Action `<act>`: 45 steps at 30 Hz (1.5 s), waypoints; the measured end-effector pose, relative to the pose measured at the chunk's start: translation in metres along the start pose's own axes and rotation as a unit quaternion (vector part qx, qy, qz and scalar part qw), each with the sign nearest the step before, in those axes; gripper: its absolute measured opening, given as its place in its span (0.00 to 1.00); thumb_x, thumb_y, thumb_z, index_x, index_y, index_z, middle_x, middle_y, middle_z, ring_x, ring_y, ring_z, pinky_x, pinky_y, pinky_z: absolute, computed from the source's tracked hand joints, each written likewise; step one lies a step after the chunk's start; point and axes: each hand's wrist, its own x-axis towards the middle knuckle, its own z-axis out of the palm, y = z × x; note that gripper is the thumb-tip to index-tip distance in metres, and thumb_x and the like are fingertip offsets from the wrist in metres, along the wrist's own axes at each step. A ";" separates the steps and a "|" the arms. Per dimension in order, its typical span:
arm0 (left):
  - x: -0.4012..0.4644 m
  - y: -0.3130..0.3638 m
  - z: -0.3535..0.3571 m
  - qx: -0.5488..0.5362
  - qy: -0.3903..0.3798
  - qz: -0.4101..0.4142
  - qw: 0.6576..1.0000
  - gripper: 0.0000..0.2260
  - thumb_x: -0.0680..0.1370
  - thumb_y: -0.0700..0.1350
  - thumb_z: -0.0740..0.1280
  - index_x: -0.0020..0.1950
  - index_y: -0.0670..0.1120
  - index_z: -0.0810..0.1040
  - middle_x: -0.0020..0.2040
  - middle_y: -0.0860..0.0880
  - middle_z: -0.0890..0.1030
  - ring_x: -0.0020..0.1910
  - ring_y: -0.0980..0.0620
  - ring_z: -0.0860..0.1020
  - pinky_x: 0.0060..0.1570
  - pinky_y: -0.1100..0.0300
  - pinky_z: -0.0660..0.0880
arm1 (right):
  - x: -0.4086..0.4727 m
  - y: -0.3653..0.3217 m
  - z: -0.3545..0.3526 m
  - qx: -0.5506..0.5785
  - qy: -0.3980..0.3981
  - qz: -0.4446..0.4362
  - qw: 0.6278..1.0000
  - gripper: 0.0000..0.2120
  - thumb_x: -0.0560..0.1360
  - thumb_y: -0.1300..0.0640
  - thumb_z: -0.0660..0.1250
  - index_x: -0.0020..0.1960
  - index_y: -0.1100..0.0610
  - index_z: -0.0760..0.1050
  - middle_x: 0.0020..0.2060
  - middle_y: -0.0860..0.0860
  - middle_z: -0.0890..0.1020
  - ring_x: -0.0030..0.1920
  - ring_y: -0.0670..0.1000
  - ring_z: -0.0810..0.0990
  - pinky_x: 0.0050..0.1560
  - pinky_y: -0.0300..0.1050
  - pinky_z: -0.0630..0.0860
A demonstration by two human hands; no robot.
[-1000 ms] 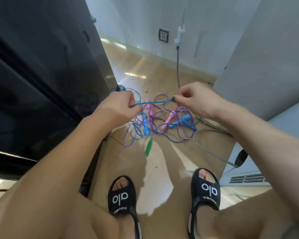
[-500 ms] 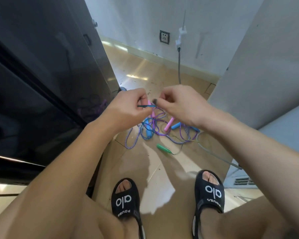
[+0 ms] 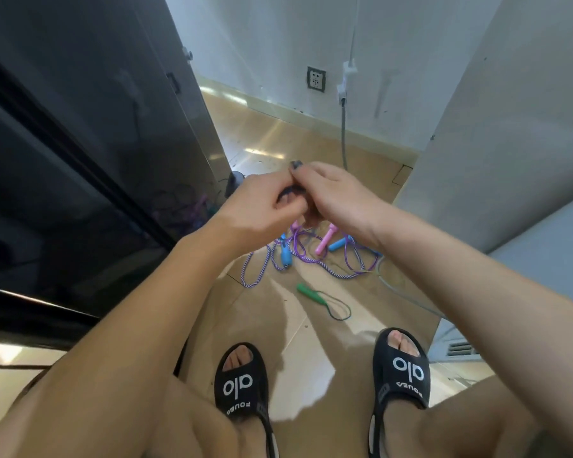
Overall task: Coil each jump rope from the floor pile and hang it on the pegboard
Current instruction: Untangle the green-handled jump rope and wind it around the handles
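Above the floor pile point(image 3: 311, 256), both hands meet at chest height: left hand point(image 3: 262, 206) and right hand point(image 3: 338, 196) curled, pinching a thin dark cord point(image 3: 295, 164) between them. How many loops are gathered is hidden. Green handle point(image 3: 308, 289) trails on the floor near the sandals point(image 3: 242, 385). Risks: the small coil slipping and springing open; the trailing cord snagging the purple ropes point(image 3: 298, 256) or dragging underfoot. Pegboard not in view.
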 end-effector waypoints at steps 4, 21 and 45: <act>-0.004 -0.018 -0.009 0.052 -0.051 -0.034 0.997 0.12 0.73 0.48 0.69 0.36 0.46 0.68 0.31 0.51 0.72 0.32 0.51 0.68 0.31 0.61 0.63 | 0.007 0.011 -0.019 -0.244 0.099 -0.048 0.964 0.13 0.78 0.47 0.66 0.38 0.51 0.72 0.30 0.45 0.75 0.32 0.46 0.72 0.33 0.41 0.66; 0.003 -0.004 0.001 0.040 -0.006 -0.044 0.998 0.06 0.78 0.45 0.64 0.43 0.44 0.76 0.35 0.50 0.74 0.33 0.54 0.70 0.33 0.57 0.65 | 0.003 0.001 -0.004 -0.044 0.003 0.031 0.999 0.16 0.79 0.42 0.63 0.42 0.54 0.75 0.32 0.51 0.78 0.30 0.51 0.72 0.36 0.46 0.71; -0.001 -0.016 -0.011 0.012 0.021 -0.054 0.998 0.16 0.79 0.50 0.63 0.32 0.47 0.71 0.28 0.51 0.67 0.30 0.53 0.64 0.32 0.57 0.64 | 0.010 -0.001 -0.011 -0.082 0.039 -0.029 0.995 0.19 0.79 0.45 0.66 0.44 0.63 0.75 0.31 0.55 0.75 0.27 0.53 0.77 0.33 0.41 0.74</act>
